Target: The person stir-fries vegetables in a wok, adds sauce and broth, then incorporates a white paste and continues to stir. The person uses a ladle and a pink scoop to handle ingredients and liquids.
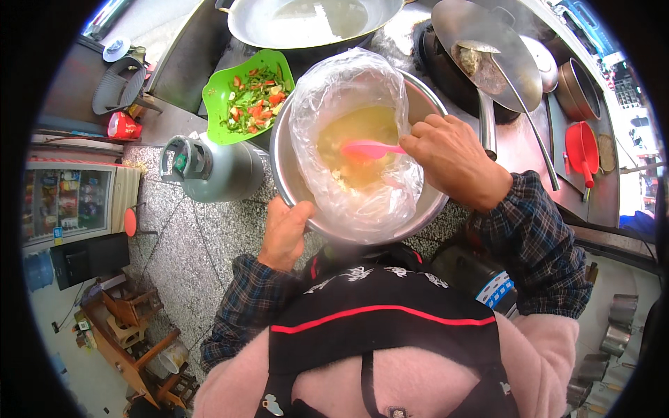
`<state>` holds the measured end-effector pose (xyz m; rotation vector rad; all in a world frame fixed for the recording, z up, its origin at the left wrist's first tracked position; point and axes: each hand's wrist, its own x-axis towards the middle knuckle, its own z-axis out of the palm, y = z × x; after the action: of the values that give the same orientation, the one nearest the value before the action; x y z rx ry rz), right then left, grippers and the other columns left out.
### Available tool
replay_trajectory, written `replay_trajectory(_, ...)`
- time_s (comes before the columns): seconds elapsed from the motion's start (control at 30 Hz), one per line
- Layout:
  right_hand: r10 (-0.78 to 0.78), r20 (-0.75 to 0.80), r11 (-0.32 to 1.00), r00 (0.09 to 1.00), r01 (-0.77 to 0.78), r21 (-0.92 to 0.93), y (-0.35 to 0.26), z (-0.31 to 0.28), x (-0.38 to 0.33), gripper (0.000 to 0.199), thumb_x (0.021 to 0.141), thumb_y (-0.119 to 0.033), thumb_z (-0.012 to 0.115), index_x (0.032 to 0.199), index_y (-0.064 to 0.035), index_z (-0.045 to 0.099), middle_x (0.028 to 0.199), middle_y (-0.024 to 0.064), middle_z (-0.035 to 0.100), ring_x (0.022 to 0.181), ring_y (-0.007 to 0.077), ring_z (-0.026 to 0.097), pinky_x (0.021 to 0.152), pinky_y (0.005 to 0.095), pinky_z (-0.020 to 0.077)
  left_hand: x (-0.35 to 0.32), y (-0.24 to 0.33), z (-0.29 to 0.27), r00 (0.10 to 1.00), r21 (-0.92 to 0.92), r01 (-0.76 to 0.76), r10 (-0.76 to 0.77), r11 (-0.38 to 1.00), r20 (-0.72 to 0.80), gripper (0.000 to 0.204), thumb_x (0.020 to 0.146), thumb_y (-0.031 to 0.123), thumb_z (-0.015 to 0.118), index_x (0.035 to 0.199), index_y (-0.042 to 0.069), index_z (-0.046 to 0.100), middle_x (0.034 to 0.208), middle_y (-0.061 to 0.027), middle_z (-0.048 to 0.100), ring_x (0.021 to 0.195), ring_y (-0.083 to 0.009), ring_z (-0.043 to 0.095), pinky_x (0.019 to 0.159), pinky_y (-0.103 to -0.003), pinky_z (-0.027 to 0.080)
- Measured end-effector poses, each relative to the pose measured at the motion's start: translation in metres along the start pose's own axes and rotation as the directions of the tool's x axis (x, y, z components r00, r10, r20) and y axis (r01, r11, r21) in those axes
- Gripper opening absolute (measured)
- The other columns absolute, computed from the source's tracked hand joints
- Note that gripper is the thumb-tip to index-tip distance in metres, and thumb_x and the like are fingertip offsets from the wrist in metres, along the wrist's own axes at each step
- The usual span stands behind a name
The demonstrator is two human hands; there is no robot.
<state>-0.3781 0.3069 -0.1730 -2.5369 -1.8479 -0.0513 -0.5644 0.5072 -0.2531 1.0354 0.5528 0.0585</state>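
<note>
A large steel pot (282, 150) stands in front of me, lined with a clear plastic bag (352, 76). Cloudy yellow liquid (355, 125) with pale bits lies inside the bag. My left hand (284, 233) grips the pot's near left rim, thumb on the inner side. With its fingers pinched round the handle, my right hand (456, 157) holds a pink plastic spoon (368, 148) over the bag's right side. The spoon's bowl dips into the liquid. Most of its handle is hidden by my fingers.
Left of the pot, a green basin (221, 115) holds chopped red and green vegetables. Below it stands a grey gas cylinder (223, 174). A wide pan (244, 28) sits at the back. On the right are a wok (516, 63) with a long ladle (529, 118) and a red dipper (580, 146).
</note>
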Motion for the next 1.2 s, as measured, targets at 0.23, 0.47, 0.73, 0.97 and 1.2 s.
replay_trajectory(0.23, 0.11, 0.219, 0.909, 0.97, -0.187, 0.373, 0.011, 0.041, -0.002, 0.017, 0.076, -0.004, 0.056, 0.089, -0.0033, 0.068, 0.08, 0.019, 0.065, 0.081, 0.0388, 0.063, 0.069, 0.0482, 0.0498, -0.007, -0.006, -0.006, 0.999, 0.022, -0.023, 0.022, 1.0, 0.042, 0.043, 0.08, -0.004, 0.048, 0.122, -0.009, 0.053, 0.112, -0.0125, 0.063, 0.099, -0.0184, 0.063, 0.088, -0.032, 0.05)
replay_trajectory(0.47, 0.11, 0.323, 0.634, 0.94, -0.316, 0.706, 0.005, 0.063, -0.006, 0.022, 0.078, -0.006, 0.052, 0.09, 0.0003, 0.07, 0.079, 0.0212, 0.067, 0.077, 0.0374, 0.065, 0.071, 0.0443, 0.0513, -0.011, -0.006, -0.001, 0.999, 0.048, -0.046, 0.046, 0.998, 0.007, 0.041, 0.08, -0.004, 0.048, 0.12, -0.01, 0.054, 0.112, -0.013, 0.064, 0.1, -0.0187, 0.063, 0.088, -0.031, 0.05)
replay_trajectory(0.73, 0.171, 0.522, 0.2, 0.835, -0.549, 0.812, 0.003, 0.077, -0.017, 0.023, 0.085, -0.011, 0.053, 0.091, 0.0059, 0.067, 0.074, 0.0078, 0.065, 0.068, 0.0161, 0.058, 0.064, 0.0303, 0.0446, -0.011, 0.0, 0.006, 0.999, 0.05, 0.017, -0.015, 0.999, -0.036, 0.04, 0.08, -0.004, 0.047, 0.12, -0.01, 0.054, 0.113, -0.014, 0.063, 0.102, -0.0197, 0.062, 0.089, -0.032, 0.049)
replay_trajectory(0.97, 0.323, 0.358, 0.299, 0.876, -0.453, 0.84, 0.006, 0.079, -0.022, 0.02, 0.088, -0.009, 0.054, 0.097, 0.0038, 0.067, 0.074, 0.0094, 0.065, 0.062, 0.0178, 0.057, 0.061, 0.0309, 0.0447, -0.005, 0.002, 0.009, 1.0, 0.074, -0.03, 0.031, 0.997, -0.005, 0.038, 0.081, -0.004, 0.047, 0.118, -0.01, 0.055, 0.111, -0.0132, 0.063, 0.099, -0.0186, 0.062, 0.087, -0.03, 0.049)
replay_trajectory(1.2, 0.392, -0.096, 0.849, 0.915, -0.32, 0.42, 0.005, 0.055, -0.027, 0.008, 0.077, -0.001, 0.052, 0.083, 0.0002, 0.058, 0.08, 0.0152, 0.063, 0.081, 0.0367, 0.061, 0.066, 0.0469, 0.0482, -0.002, 0.003, 0.009, 1.0, 0.08, -0.029, 0.029, 0.996, 0.009, 0.036, 0.081, -0.004, 0.047, 0.116, -0.01, 0.056, 0.109, -0.0126, 0.064, 0.097, -0.0187, 0.063, 0.088, -0.031, 0.049)
